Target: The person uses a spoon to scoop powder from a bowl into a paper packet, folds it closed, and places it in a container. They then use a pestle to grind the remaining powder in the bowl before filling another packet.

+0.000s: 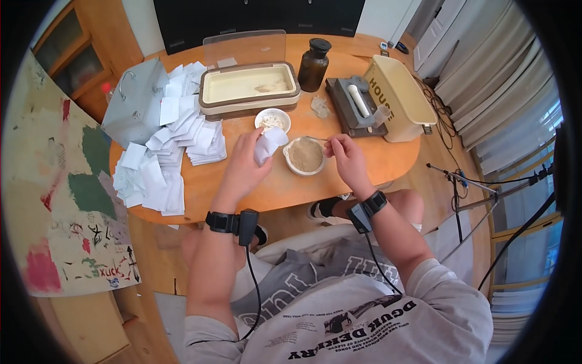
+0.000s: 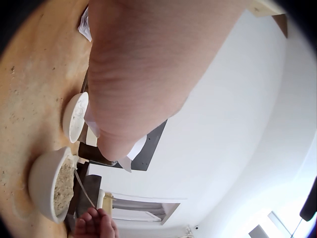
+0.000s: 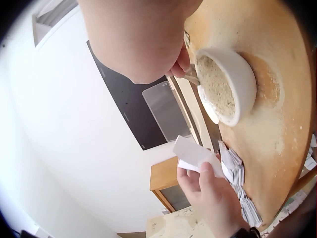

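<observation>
My left hand [image 1: 244, 161] holds a folded white paper packet [image 1: 270, 144], its open end spread, between thumb and fingers. In the right wrist view, the same packet [image 3: 190, 154] stands up from the hand. My right hand [image 1: 348, 161] pinches the thin handle of a small spoon [image 1: 316, 139]. The left wrist view shows the spoon [image 2: 85, 189] reaching to the rim of a thick white mortar [image 2: 42, 183]. Grey-brown powder [image 1: 305, 156] fills much of the mortar. Behind the packet stands a small white bowl [image 1: 257, 121] with pale bits inside.
Stacks of white paper packets [image 1: 173, 188] lie at the left beside a metal box [image 1: 134, 103]. Behind are a cream tray [image 1: 212, 111] and a dark bottle [image 1: 313, 67]. A white pestle [image 1: 357, 100] rests on a dark scale [image 1: 342, 112], beside a cream bin [image 1: 403, 100].
</observation>
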Demonstrator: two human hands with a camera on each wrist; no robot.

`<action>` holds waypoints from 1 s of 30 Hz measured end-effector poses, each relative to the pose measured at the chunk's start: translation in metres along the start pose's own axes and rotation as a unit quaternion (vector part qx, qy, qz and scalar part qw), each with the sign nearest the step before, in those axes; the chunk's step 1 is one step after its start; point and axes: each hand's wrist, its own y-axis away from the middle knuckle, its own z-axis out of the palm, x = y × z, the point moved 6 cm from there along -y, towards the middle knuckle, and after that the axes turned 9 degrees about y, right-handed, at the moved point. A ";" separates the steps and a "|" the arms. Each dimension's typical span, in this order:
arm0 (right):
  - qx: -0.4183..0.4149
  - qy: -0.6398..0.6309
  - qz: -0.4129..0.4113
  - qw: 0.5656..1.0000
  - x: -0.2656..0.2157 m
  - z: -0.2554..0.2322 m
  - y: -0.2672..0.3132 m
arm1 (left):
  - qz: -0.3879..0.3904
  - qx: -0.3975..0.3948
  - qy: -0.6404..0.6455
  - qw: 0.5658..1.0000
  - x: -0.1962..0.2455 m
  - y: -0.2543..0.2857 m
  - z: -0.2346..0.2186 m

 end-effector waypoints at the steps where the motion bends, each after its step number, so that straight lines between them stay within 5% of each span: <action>1: -0.012 -0.008 0.014 1.000 0.002 -0.002 0.000 | -0.001 -0.002 -0.006 1.000 -0.002 0.000 0.000; 13: -0.056 -0.021 0.019 0.998 0.003 -0.016 -0.001 | -0.020 0.005 -0.022 1.000 0.005 -0.001 0.005; 16: -0.061 0.051 -0.017 0.997 -0.007 -0.030 -0.011 | -0.040 0.007 -0.021 0.999 0.006 -0.003 0.004; 18: -0.068 0.200 -0.156 0.965 -0.022 -0.031 -0.015 | -0.046 0.003 -0.023 0.999 0.005 -0.006 0.003; 22: -0.127 0.169 -0.160 0.964 -0.010 -0.018 -0.027 | -0.052 0.010 -0.055 0.997 0.008 -0.011 0.002; 25: -0.175 0.123 -0.087 0.973 0.002 -0.014 -0.032 | -0.046 0.013 -0.071 0.996 0.013 -0.015 -0.003; 28: -0.136 0.131 -0.038 0.981 -0.026 -0.042 -0.028 | -0.034 0.023 -0.097 0.994 0.017 -0.024 -0.007; 30: -0.031 0.166 -0.090 0.982 -0.048 -0.063 -0.032 | -0.028 0.032 -0.118 0.992 0.022 -0.031 -0.008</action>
